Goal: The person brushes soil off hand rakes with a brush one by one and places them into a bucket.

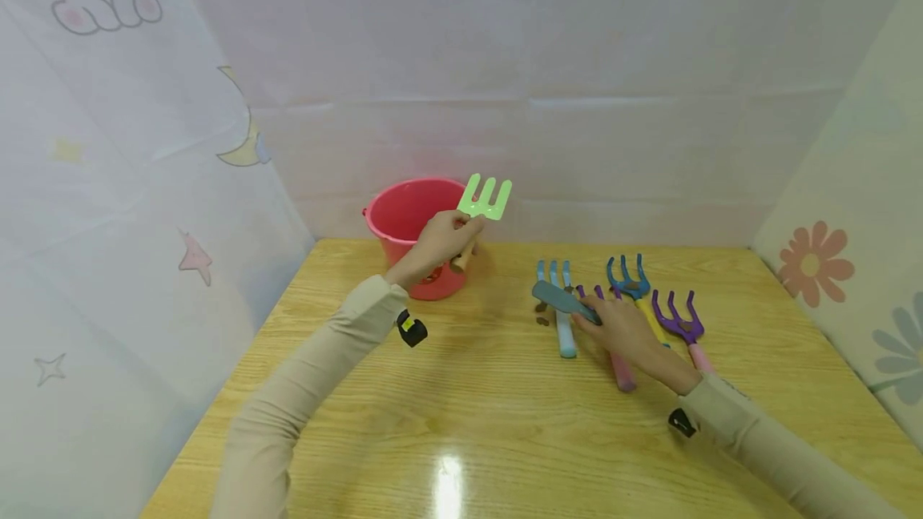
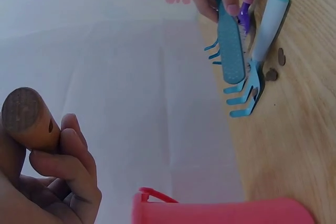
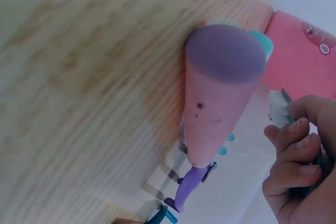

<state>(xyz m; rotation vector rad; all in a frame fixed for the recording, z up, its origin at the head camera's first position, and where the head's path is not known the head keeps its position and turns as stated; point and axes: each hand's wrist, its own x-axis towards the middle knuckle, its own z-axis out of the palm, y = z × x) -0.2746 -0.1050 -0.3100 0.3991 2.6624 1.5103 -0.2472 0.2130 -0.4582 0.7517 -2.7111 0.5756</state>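
Observation:
My left hand (image 1: 440, 239) grips a small garden fork (image 1: 486, 203) with light green tines and a wooden handle (image 2: 39, 127), raised in front of the pink bucket (image 1: 392, 251). In my right hand (image 1: 623, 331) is a blue-grey brush (image 1: 554, 296) with white bristles, which show in both wrist views. The brush is over a light blue garden fork (image 1: 565, 335) lying on the table. Below the right hand lies a purple-tined fork with a pink handle (image 1: 623, 372), partly hidden by that hand.
Two more forks lie to the right: a dark blue one (image 1: 631, 285) with a yellow handle and a purple one (image 1: 681, 327) with a pink handle. Small brown bits (image 1: 542, 320) lie around the light blue fork. Fabric backdrops (image 1: 613, 166) border the wooden table (image 1: 404, 439).

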